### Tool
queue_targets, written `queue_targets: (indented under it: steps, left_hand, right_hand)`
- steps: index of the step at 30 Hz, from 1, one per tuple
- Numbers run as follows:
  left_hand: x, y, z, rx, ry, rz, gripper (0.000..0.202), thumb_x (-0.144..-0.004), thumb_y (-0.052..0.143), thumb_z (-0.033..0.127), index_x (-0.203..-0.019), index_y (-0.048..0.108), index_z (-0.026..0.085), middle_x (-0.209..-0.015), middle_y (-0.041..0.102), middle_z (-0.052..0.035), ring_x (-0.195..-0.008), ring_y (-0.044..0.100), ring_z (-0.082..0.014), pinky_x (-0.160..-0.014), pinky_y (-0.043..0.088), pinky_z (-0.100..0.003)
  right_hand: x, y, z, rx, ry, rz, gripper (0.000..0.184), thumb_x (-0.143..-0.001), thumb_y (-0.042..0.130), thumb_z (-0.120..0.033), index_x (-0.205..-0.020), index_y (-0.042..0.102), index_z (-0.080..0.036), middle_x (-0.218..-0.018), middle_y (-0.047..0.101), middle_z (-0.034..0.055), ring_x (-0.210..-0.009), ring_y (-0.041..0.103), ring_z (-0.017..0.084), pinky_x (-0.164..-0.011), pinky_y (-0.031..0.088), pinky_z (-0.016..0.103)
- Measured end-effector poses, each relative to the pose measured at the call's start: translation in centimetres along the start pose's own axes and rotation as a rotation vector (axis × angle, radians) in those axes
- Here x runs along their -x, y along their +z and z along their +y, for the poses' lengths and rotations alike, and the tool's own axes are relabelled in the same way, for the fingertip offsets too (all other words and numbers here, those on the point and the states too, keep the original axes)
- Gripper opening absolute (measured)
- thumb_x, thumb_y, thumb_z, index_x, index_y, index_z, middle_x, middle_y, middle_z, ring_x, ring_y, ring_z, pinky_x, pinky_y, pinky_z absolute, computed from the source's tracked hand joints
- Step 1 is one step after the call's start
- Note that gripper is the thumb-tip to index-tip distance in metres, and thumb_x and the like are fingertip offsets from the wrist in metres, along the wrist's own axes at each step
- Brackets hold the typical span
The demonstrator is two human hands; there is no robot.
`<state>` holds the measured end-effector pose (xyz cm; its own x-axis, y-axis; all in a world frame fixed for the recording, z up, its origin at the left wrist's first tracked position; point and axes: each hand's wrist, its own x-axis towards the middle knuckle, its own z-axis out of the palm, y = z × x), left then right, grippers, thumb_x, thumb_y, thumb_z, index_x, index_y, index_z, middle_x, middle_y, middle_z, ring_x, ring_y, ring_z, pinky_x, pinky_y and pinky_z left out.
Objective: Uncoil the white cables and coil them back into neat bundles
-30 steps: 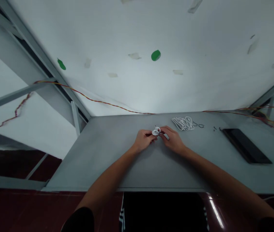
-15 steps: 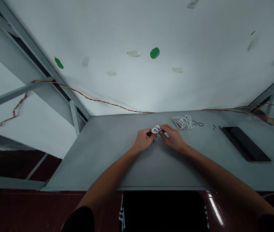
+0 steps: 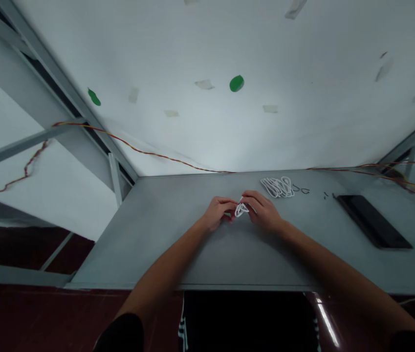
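A small coiled white cable (image 3: 241,209) is held above the grey table between my two hands. My left hand (image 3: 219,212) pinches the coil's left side, its fingers closed. On the other side my right hand (image 3: 261,209) grips the coil near its top, thumb and fingers together. Something dark shows at the bundle's top, too small to make out. Just beyond my right hand lies a larger bundle of white cable (image 3: 278,187), looped loosely on the table.
Short dark curved pieces (image 3: 301,189) lie right of the larger bundle. A black flat device (image 3: 373,221) rests farther right on the grey table (image 3: 156,244). Twisted red and yellow wires (image 3: 156,155) run along the white back panel (image 3: 207,132). Metal frame bars (image 3: 115,178) stand at left.
The small white cable coil has turned in my hands, its loops now pointing down toward me. My right fingers have shifted over its top. The view has tilted slightly.
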<state>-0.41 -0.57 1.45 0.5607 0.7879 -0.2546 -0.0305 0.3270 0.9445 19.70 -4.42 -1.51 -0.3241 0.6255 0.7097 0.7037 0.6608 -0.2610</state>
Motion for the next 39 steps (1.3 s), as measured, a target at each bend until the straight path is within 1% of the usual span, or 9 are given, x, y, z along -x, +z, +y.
queue_targets:
  steps: [7, 12, 16, 22, 27, 31, 34, 36, 39]
  left_hand:
    - [-0.7, -0.8, -0.6, 0.122, -0.009, 0.018, 0.023, -0.066, 0.074, 0.034, -0.075, 0.074, 0.013, -0.063, 0.063, -0.003, -0.056, 0.054, -0.0115, -0.054, 0.044, -0.024]
    - [-1.1, -1.5, -0.8, 0.152, -0.021, -0.004, 0.021, -0.067, 0.074, 0.032, -0.077, 0.075, 0.013, -0.063, 0.061, -0.0019, -0.057, 0.052, -0.011, -0.055, 0.042, -0.023]
    - [-1.1, -1.4, -0.8, -0.098, 0.123, 0.07, 0.02, -0.074, 0.073, 0.034, -0.074, 0.076, 0.014, -0.063, 0.062, -0.0006, -0.057, 0.052, -0.0115, -0.057, 0.042, -0.025]
    - [-0.6, -0.6, -1.2, -0.728, 0.395, 0.293, 0.019, -0.087, 0.065, 0.02, -0.083, 0.083, 0.017, -0.069, 0.071, -0.0018, -0.063, 0.057, -0.0124, -0.063, 0.041, -0.024]
    - [-0.6, -0.8, -1.1, -0.775, 0.582, 0.427, 0.022, -0.094, 0.064, 0.027, -0.089, 0.084, 0.02, -0.077, 0.076, -0.0044, -0.066, 0.063, -0.0134, -0.069, 0.048, -0.025]
    - [-1.3, -2.0, -1.0, -0.611, 0.534, 0.594, 0.027, -0.096, 0.063, 0.037, -0.088, 0.083, 0.02, -0.077, 0.075, -0.0037, -0.064, 0.063, -0.0137, -0.065, 0.05, -0.026]
    - [-1.8, -2.5, -1.3, -0.523, 0.461, 0.602, 0.03, -0.095, 0.064, 0.043, -0.091, 0.082, 0.02, -0.079, 0.075, -0.0039, -0.064, 0.063, -0.0143, -0.062, 0.05, -0.026]
    - [-1.8, -2.3, -1.5, -0.538, 0.443, 0.566, 0.028, -0.095, 0.065, 0.041, -0.093, 0.083, 0.02, -0.079, 0.076, -0.0041, -0.064, 0.063, -0.0144, -0.063, 0.051, -0.026]
    - [-1.5, -1.7, -1.8, -0.664, 0.473, 0.479, 0.023, -0.095, 0.065, 0.034, -0.093, 0.083, 0.02, -0.082, 0.077, -0.0048, -0.065, 0.063, -0.0138, -0.07, 0.051, -0.026]
  right_hand:
    - [-1.0, -0.6, -0.1, -0.433, 0.316, -0.172, 0.02, -0.102, 0.059, -0.037, -0.11, 0.07, -0.023, -0.105, 0.074, 0.009, -0.102, 0.067, 0.025, -0.097, 0.055, 0.045]
    - [-1.4, -1.4, -0.4, -1.05, 0.673, -0.376, 0.048, -0.093, 0.07, -0.054, -0.128, 0.07, -0.021, -0.092, 0.069, 0.0033, -0.072, 0.061, 0.015, -0.067, 0.053, 0.031]
    - [-1.7, -2.5, 0.4, -1.298, 0.921, -0.476, 0.055, -0.08, 0.083, -0.055, -0.121, 0.075, -0.018, -0.086, 0.064, 0.0022, -0.064, 0.051, 0.01, -0.051, 0.04, 0.024]
    - [-2.1, -4.0, 1.2, -1.227, 1.068, -0.563, 0.044, -0.074, 0.087, -0.048, -0.104, 0.077, -0.018, -0.078, 0.061, -0.0001, -0.061, 0.043, 0.009, -0.049, 0.03, 0.023]
    - [-1.7, -4.7, 2.7, -1.13, 1.045, -0.686, 0.045, -0.073, 0.082, -0.052, -0.099, 0.076, -0.016, -0.074, 0.058, 0.0003, -0.055, 0.035, 0.008, -0.048, 0.026, 0.024]
    - [-1.0, -3.8, 4.4, -0.338, 0.852, -0.362, 0.039, -0.094, 0.056, -0.049, -0.107, 0.077, -0.019, -0.083, 0.067, 0.0081, -0.072, 0.058, 0.021, -0.069, 0.049, 0.034]
    - [-0.5, -3.1, 4.8, 0.271, 0.712, -0.227, 0.041, -0.101, 0.046, -0.039, -0.121, 0.075, -0.018, -0.111, 0.073, 0.0172, -0.109, 0.064, 0.033, -0.098, 0.049, 0.048]
    - [-0.4, -2.9, 4.4, 0.409, 0.651, -0.199, 0.043, -0.102, 0.047, -0.04, -0.13, 0.071, -0.018, -0.129, 0.069, 0.0193, -0.124, 0.058, 0.037, -0.107, 0.045, 0.055]
    - [-0.8, -2.7, 3.0, 0.174, 0.563, -0.151, 0.047, -0.103, 0.049, -0.047, -0.137, 0.068, -0.022, -0.138, 0.065, 0.017, -0.125, 0.059, 0.033, -0.106, 0.048, 0.053]
